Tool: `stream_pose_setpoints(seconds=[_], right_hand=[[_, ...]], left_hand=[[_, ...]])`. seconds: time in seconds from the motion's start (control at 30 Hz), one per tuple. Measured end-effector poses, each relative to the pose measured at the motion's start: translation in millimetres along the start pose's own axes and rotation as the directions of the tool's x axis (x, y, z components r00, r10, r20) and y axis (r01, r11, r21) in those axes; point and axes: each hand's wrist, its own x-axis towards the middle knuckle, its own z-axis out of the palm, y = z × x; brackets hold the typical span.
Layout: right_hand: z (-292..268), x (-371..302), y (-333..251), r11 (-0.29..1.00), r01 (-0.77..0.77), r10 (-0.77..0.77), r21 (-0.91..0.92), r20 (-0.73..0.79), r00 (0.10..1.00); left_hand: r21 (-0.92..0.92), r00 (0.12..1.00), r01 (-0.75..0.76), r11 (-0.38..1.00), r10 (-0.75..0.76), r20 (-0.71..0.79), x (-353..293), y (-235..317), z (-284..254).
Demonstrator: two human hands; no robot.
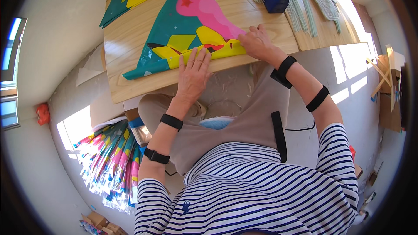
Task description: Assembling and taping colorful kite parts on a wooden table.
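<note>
- Sunlight fell across a pale-walled room, and a light-wood worktop (126, 50) filled the upper centre of the frame.
- On it, at upper centre, lay a glossy teal, pink and yellow printed plastic sheet (167, 21), its near edge turned over into a narrow roll.
- The left hand (193, 72) lay flat on that roll, fingers slightly spread; the right hand (257, 43) pinched the roll's right end between thumb and curled fingers.
- The step in hand appeared to be rolling up the sheet; the next move seemed to call for even pressure from both hands, keeping the roll straight and tight.
- At upper right sat a clear plastic box (324, 3), its contents too indistinct to tell.
- At lower left, an open brown cardboard box (96, 220) stood near the frame's rim; what it held was unclear.
</note>
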Motion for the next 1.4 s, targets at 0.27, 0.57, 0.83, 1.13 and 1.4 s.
stream_pose_setpoints(seconds=[0.27, 0.57, 0.83, 1.13, 1.4], right_hand=[[-18, 9, 26, 0.968, -0.127, 0.083, 0.216, 0.203, 0.976], [-7, -25, 105, 0.564, -0.219, 0.128, 0.796, 0.177, 0.976], [-9, -30, 98, 0.562, -0.269, 0.245, 0.782, 0.153, 0.957], [-23, -34, 95, 0.387, -0.303, 0.103, 0.871, 0.286, 0.953], [-7, -29, 112, 0.453, -0.285, 0.075, 0.845, 0.282, 0.957]], left_hand=[[-0.048, 0.996, 0.066, 0.997, -0.063, 0.055, 0, -1, 6], [-0.052, 0.997, 0.063, 0.997, -0.060, 0.056, 2, 1, 6], [-0.043, 0.995, 0.058, 0.997, -0.054, 0.081, 2, 1, 3], [-0.032, 0.995, 0.061, 0.998, -0.058, 0.085, 1, 0, 3], [-0.034, 0.996, 0.052, 0.998, -0.049, 0.076, 1, 0, 4]])
